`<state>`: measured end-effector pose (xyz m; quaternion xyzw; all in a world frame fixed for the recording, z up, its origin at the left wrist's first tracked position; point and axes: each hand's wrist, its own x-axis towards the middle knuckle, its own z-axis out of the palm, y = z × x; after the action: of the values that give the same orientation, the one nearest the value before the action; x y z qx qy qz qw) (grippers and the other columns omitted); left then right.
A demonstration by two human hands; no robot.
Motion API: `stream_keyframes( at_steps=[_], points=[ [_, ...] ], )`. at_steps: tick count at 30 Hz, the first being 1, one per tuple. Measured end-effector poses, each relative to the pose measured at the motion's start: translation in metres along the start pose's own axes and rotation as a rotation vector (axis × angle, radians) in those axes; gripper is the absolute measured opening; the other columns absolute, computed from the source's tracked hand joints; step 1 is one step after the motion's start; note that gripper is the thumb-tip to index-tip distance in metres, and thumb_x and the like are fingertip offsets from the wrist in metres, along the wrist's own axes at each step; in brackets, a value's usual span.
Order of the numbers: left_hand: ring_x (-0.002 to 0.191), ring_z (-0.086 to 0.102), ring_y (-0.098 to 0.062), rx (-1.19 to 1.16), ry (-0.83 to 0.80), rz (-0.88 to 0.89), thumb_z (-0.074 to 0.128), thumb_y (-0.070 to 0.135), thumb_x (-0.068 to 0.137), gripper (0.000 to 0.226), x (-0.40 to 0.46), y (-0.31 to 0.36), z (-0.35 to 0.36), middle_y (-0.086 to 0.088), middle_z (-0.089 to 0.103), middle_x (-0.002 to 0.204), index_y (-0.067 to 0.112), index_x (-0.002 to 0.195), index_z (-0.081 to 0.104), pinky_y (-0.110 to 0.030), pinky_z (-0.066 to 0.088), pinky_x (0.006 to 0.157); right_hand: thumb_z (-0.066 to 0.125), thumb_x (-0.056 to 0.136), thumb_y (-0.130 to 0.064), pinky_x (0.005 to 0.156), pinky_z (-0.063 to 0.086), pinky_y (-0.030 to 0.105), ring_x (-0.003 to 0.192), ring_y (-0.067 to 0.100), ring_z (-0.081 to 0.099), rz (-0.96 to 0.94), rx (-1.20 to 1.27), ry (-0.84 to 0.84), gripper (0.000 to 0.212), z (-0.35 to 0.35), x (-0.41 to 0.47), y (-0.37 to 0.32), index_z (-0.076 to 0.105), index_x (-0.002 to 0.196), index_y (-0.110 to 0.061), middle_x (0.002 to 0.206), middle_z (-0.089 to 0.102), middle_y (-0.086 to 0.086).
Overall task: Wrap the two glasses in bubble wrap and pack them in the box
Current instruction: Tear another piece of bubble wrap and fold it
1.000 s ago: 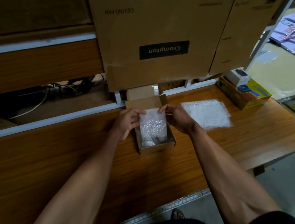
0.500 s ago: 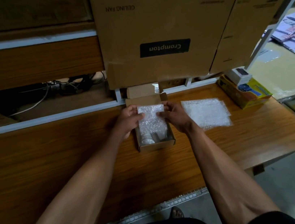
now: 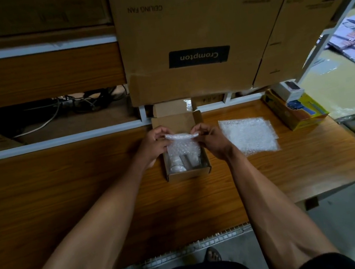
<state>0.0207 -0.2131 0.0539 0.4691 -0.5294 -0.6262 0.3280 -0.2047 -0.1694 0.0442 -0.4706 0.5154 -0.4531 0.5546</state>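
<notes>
The box [image 3: 188, 173] sits open near the counter's [image 3: 88, 188] far edge. Inside lie what seem to be the two glasses [image 3: 184, 162], dim under bubble wrap [image 3: 183, 148]. The left hand [image 3: 154, 144] and right hand [image 3: 212, 139] each pinch the sheet's far edge, grip clenched on it. A spare bubble sheet [image 3: 248, 134] lies just right of the box.

1 head view, looking down, table [image 3: 66, 195] near
</notes>
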Motion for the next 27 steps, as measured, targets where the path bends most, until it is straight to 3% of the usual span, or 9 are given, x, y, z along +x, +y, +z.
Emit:
stream_keyframes(
  at_steps=[6,9,12,14,17,19,23,25,27],
  points=[
    [0.107,0.069,-0.024,-0.049,-0.006,-0.046,0.058,-0.008,0.099,0.018,0.000,-0.004,0.001,-0.012,0.070,0.117,0.004,0.107,0.068,-0.028,0.062,0.077,0.056,0.102,0.002,0.078,0.058,0.033,0.094,0.021,0.068,0.047,0.034,0.035,0.022,-0.001,0.000,0.007,0.073,0.095,-0.011,0.100,0.072,0.006],
    [0.112,0.068,-0.032,-0.130,-0.017,-0.087,0.049,0.006,0.106,0.022,0.000,-0.007,0.000,-0.018,0.069,0.123,0.005,0.105,0.070,-0.039,0.061,0.090,0.053,0.104,0.002,0.081,0.058,0.035,0.096,0.024,0.067,0.067,0.057,0.044,0.024,-0.002,0.001,0.010,0.073,0.095,-0.009,0.101,0.072,0.009],
    [0.112,0.069,-0.029,-0.105,-0.040,-0.080,0.061,0.016,0.103,0.016,-0.001,-0.007,0.000,-0.014,0.071,0.121,0.005,0.112,0.069,-0.041,0.060,0.093,0.051,0.105,-0.001,0.088,0.058,0.042,0.103,0.033,0.065,0.086,0.064,0.043,0.025,-0.004,0.002,0.012,0.074,0.098,-0.007,0.107,0.070,0.017],
    [0.109,0.071,-0.024,-0.023,-0.038,-0.052,0.071,0.010,0.097,0.023,0.000,-0.008,0.000,-0.010,0.072,0.119,0.006,0.119,0.066,-0.037,0.063,0.088,0.050,0.106,-0.009,0.088,0.059,0.041,0.103,0.032,0.068,0.103,0.074,0.036,0.023,-0.004,0.002,0.010,0.072,0.104,-0.004,0.109,0.072,0.016],
    [0.109,0.072,-0.026,-0.004,-0.021,-0.046,0.076,0.003,0.091,0.035,0.003,-0.010,-0.001,-0.009,0.073,0.119,0.009,0.123,0.065,-0.046,0.062,0.093,0.056,0.104,-0.022,0.087,0.058,0.038,0.101,0.028,0.069,0.135,0.123,0.005,0.021,-0.002,0.000,0.004,0.067,0.109,-0.005,0.106,0.071,0.011],
    [0.110,0.071,-0.028,-0.001,-0.012,-0.056,0.077,0.001,0.089,0.038,0.004,-0.011,-0.001,-0.010,0.072,0.119,0.010,0.124,0.065,-0.049,0.061,0.095,0.065,0.101,-0.020,0.089,0.060,0.042,0.103,0.032,0.068,0.131,0.129,-0.022,0.018,-0.003,0.001,0.005,0.062,0.112,-0.006,0.109,0.069,0.012],
    [0.110,0.071,-0.028,0.028,-0.005,-0.060,0.075,-0.003,0.089,0.037,0.004,-0.012,-0.001,-0.012,0.071,0.120,0.014,0.121,0.065,-0.046,0.063,0.092,0.076,0.091,-0.007,0.100,0.055,0.063,0.118,0.042,0.067,0.184,0.075,0.004,0.048,0.000,0.001,0.006,0.055,0.134,-0.007,0.130,0.064,0.023],
    [0.106,0.071,-0.027,-0.001,-0.003,-0.060,0.073,-0.006,0.090,0.036,0.003,-0.012,0.000,-0.012,0.071,0.119,0.015,0.118,0.065,-0.038,0.065,0.084,0.073,0.093,-0.006,0.101,0.055,0.061,0.119,0.042,0.067,0.170,0.081,-0.031,0.041,0.002,0.000,0.005,0.058,0.132,-0.006,0.129,0.067,0.023],
    [0.104,0.071,-0.027,-0.022,-0.007,-0.060,0.071,-0.009,0.090,0.036,0.002,-0.011,0.001,-0.012,0.069,0.120,0.014,0.117,0.065,-0.036,0.065,0.077,0.068,0.096,-0.002,0.094,0.061,0.051,0.112,0.036,0.071,0.149,0.096,-0.056,0.028,0.003,0.000,0.004,0.062,0.123,-0.004,0.120,0.072,0.016]
  ],
)
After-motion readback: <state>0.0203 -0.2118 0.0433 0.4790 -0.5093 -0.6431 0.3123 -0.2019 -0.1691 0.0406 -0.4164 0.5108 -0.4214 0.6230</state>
